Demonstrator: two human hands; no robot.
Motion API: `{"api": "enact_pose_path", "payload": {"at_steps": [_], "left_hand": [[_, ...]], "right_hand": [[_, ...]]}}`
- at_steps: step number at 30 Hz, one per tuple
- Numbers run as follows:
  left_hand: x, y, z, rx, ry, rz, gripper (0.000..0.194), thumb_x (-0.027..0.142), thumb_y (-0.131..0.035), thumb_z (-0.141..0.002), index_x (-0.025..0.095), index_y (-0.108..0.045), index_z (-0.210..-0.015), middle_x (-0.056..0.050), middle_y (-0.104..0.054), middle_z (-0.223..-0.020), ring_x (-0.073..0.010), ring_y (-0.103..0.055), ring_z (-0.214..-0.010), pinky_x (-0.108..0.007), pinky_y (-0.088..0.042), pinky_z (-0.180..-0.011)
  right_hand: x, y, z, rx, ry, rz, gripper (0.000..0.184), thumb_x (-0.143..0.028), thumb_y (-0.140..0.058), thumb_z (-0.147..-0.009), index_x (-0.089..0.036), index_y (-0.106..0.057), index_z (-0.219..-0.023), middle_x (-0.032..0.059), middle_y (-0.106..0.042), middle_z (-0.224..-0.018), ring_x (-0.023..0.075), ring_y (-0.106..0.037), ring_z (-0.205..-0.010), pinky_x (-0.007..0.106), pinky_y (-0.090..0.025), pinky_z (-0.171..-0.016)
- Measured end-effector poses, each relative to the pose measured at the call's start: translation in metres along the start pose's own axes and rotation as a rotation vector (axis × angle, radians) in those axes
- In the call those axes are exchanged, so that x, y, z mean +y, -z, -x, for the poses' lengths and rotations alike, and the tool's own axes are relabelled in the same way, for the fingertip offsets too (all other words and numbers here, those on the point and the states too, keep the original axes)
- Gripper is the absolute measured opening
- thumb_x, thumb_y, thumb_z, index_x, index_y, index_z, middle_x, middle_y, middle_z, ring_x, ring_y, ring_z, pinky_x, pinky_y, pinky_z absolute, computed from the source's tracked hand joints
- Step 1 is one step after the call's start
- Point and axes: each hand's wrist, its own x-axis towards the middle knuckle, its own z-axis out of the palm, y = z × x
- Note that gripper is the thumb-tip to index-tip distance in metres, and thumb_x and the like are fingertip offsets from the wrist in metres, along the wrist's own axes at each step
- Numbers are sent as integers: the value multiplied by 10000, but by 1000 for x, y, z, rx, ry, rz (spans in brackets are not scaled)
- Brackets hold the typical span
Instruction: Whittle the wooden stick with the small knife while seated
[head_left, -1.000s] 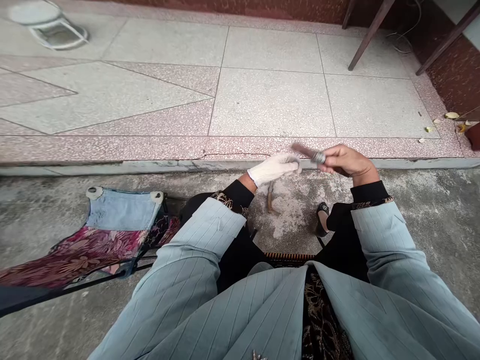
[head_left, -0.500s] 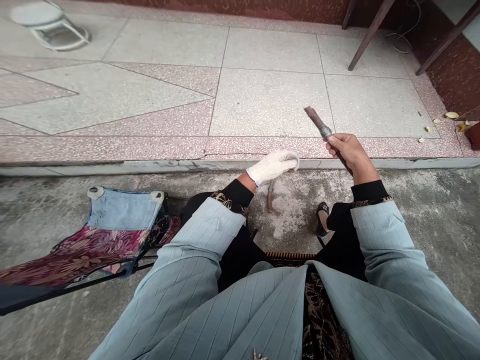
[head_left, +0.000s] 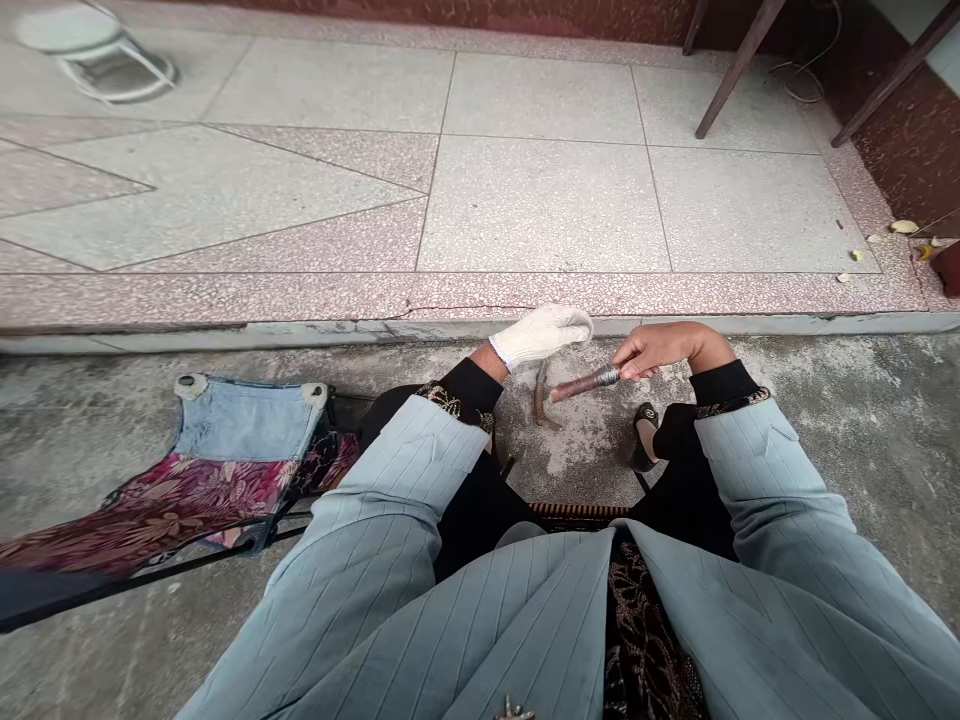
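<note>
My left hand [head_left: 541, 333] wears a white knit glove and is closed over the top of a thin brown stick [head_left: 540, 398]. The stick stands roughly upright with its lower end on the concrete ground between my knees. My bare right hand [head_left: 664, 348] grips the handle of a rusty brown blade tool [head_left: 583, 383] with a metal collar. The tool lies nearly level, pointing left, and its tip is at the lower part of the stick. Whether tip and stick touch I cannot tell.
A folding stool with a denim and floral cloth seat [head_left: 225, 460] stands at my left. A raised tiled step edge [head_left: 225, 335] runs across ahead. On the tiles are a white plastic stool [head_left: 94, 55] far left and wooden legs [head_left: 739, 65] far right. My black shoe [head_left: 643, 437] is near the stick.
My right hand raised the tool up over the tiles, then swung it down and left to the base of the stick. The gloved left hand stayed in place on the stick.
</note>
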Motion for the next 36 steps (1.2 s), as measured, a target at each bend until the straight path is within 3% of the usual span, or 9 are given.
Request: {"api": "enact_pose_path", "payload": {"at_steps": [2,5,8,17,21,27,31,34,36], "left_hand": [[-1,-4,-1,9,0,117,295,388,-503,-838,144,-662,-887,-14,-644,-785,-120,-545,-684,-232,-404,-658],[1,-10,-1,-19,-1,248,303,387,-463,-876,147,-649,-874,0,-580,-704,-89,-448,-561,-219,-347,-561],[5,-13,-2,-9,-32,256,285,366,-456,-875,152,-639,-832,0,-577,-726,-87,-441,-570,-224,-336,-565],[12,-15,-5,-16,-78,202,273,353,-459,-857,143,-631,-835,-14,-636,-796,-122,-535,-706,-242,-400,-696],[7,-15,-4,-24,-67,-12,294,359,-446,-863,157,-659,-891,-7,-660,-815,-144,-573,-754,-241,-397,-714],[7,-15,-2,-136,-67,-269,322,381,-427,-889,191,-685,-928,-7,-672,-827,-150,-585,-750,-236,-359,-662],[3,-12,-2,-153,-78,-229,330,378,-445,-887,176,-693,-969,-14,-681,-877,-152,-593,-800,-230,-377,-701],[-2,-8,-1,-141,-66,-68,300,373,-503,-866,156,-691,-954,-12,-675,-873,-139,-585,-792,-225,-396,-728],[-3,-8,-1,-138,-37,107,285,374,-539,-856,143,-681,-945,-14,-660,-838,-115,-558,-715,-218,-402,-676]], "right_hand": [[-1,1,10,169,144,-136,352,-495,-687,-794,-155,-711,-881,-18,-608,-695,78,-480,-562,227,-387,-555],[3,7,21,664,317,-389,385,-523,-682,-808,-147,-673,-889,-5,-586,-702,72,-449,-541,214,-370,-507],[8,12,20,990,317,-545,432,-562,-709,-770,-151,-627,-875,4,-549,-691,75,-421,-526,209,-338,-455],[16,19,0,1131,107,-353,340,-473,-654,-818,-147,-590,-747,12,-541,-638,79,-422,-493,219,-330,-438],[19,21,-1,1030,-197,67,264,-377,-587,-862,-139,-650,-766,19,-555,-614,103,-459,-525,249,-338,-513],[14,14,-6,486,-477,432,270,-360,-587,-857,-154,-675,-707,73,-652,-734,154,-538,-636,299,-347,-610],[11,5,-11,173,-383,354,301,-393,-636,-825,-158,-648,-638,41,-614,-636,137,-513,-575,295,-361,-603],[5,2,-3,-40,-152,133,285,-432,-670,-806,-150,-697,-775,3,-602,-645,101,-477,-543,258,-357,-558],[1,3,9,-34,53,-12,339,-462,-687,-799,-140,-717,-902,-1,-622,-699,84,-475,-551,237,-355,-543]]}}
